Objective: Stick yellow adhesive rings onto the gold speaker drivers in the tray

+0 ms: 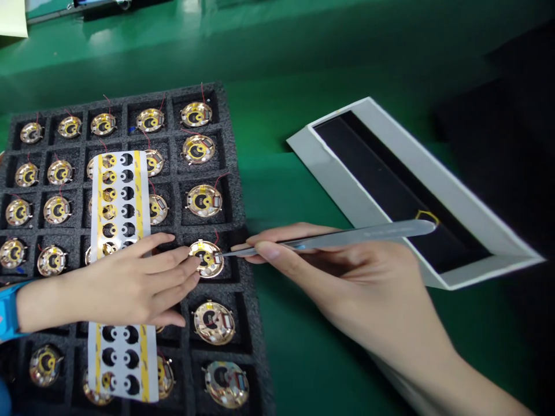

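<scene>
My right hand (pixel 368 289) is closed round a pair of metal tweezers (pixel 347 236). Their tips reach the right side of a round gold watch case (pixel 208 258) in the right column of a dark foam tray (pixel 249 323). From the left, my left hand (pixel 151 277) stretches its fingers flat, the fingertips resting at that case's left edge. Under this hand lies a long white and yellow sheet of die-cut stickers (pixel 121 358), its middle hidden. Just below, another watch case (pixel 214 322) shows a black sticker and small electronic parts.
Several more watch cases (pixel 203 200), many with thin red wires, fill the tray's compartments. To the right, a white open box (pixel 433 167) with a black inside stands tilted in view on the green table (pixel 286 190). A yellow paper (pixel 13 17) lies top left.
</scene>
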`<state>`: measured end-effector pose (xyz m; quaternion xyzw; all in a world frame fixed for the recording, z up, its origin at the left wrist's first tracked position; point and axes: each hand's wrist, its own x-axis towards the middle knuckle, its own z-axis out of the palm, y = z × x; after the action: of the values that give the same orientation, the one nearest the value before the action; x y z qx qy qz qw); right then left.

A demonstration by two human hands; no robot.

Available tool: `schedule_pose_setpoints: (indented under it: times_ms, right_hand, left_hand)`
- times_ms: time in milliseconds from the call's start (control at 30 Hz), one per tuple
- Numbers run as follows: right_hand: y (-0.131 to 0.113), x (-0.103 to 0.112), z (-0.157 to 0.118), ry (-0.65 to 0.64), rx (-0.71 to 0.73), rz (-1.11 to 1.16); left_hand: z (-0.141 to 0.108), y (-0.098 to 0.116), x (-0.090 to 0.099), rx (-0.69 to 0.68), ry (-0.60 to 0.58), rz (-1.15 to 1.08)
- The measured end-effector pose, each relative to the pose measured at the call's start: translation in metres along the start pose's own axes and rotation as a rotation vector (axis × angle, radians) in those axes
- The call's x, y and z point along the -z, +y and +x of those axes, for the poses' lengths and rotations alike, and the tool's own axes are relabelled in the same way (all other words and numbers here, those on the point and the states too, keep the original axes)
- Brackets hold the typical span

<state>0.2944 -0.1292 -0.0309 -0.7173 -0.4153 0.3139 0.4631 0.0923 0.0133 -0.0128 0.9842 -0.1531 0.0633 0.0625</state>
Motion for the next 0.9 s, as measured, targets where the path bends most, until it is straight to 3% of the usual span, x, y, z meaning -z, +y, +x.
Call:
schedule_pose_setpoints:
  times_ms: [367, 633, 700, 833, 900]
  right_hand:
    - [-0.003, -0.001, -0.001, 0.005, 0.065, -0.015]
    - [-0.005, -0.005, -0.007, 0.010, 0.192, -0.020]
    - [-0.007, -0.005, -0.010, 0.078, 0.234, -0.004]
    - [-0.008, -0.006, -0.013, 0.361, 0.283, 0.083]
    - [-0.006, -0.008, -0.012, 0.420, 0.283, 0.125]
  left_hand:
    - [-0.002, 0.002, -0.002, 0.017, -0.009, -0.013]
    - [-0.001, 0.002, 0.000, 0.027, -0.180, 0.000]
    - [-0.001, 0.002, 0.000, 0.032, -0.202, 0.012]
    - [0.000, 0.003, 0.000, 0.044, -0.217, 0.013]
    - [0.000, 0.004, 0.000, 0.057, -0.211, 0.011]
